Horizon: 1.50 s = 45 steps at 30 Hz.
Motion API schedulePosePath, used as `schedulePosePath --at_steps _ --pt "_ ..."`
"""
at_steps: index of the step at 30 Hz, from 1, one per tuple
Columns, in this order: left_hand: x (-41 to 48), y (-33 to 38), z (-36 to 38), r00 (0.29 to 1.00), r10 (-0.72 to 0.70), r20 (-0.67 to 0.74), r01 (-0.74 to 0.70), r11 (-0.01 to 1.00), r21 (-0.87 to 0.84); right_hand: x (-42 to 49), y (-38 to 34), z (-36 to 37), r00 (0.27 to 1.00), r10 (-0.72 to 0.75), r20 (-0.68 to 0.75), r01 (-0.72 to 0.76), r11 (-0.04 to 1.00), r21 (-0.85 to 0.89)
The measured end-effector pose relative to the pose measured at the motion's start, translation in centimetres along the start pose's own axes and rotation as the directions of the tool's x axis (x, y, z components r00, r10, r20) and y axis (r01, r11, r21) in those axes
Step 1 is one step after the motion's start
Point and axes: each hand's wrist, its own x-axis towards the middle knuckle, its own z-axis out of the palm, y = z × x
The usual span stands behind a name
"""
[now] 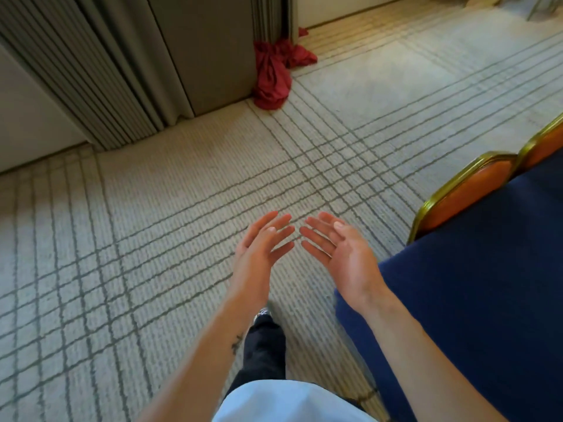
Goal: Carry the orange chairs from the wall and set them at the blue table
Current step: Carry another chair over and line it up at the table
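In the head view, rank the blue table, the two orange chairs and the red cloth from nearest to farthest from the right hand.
1. Blue table, just right of the right hand.
2. Nearer orange chair, at the table's edge.
3. Farther orange chair, beyond it.
4. Red cloth, far ahead by the partition.

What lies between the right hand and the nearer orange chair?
In the head view, only grid-lined carpet lies between the right hand and the nearer orange chair, beside the blue table's edge.

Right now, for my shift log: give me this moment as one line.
left hand open, empty | right hand open, empty | two chairs at table | nothing carried
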Motion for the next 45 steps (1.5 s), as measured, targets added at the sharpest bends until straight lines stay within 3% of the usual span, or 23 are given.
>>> schedulePosePath --at_steps 4,14,25,33,45 --pt "8.2 4.5 0.6 0.996 -0.079 0.033 0.083 0.983 -0.164 6.6 -3.3 4.6 1.0 0.014 -0.02 -0.012 0.994 0.111" --pt "23.9 10.8 5.1 0.972 -0.191 0.136 0.221 0.939 -0.265 19.8 -10.2 8.0 0.995 -0.033 -0.098 0.057 0.967 0.25" --pt "42.8 10.7 20.3 0.943 -0.29 0.164 0.323 0.916 -0.239 38.8 -22.3 -0.7 0.989 -0.005 -0.147 0.077 0.869 0.489" --pt "54.4 11.1 33.4 0.889 -0.386 0.247 0.452 0.828 -0.333 48.5 -33.8 -7.0 0.98 -0.059 -0.19 0.152 0.837 0.526" --pt "75.6 8.8 46.9 0.81 -0.486 0.328 0.577 0.761 -0.297 66.8 -46.1 -14.2 0.951 -0.078 -0.3 0.228 0.831 0.507"
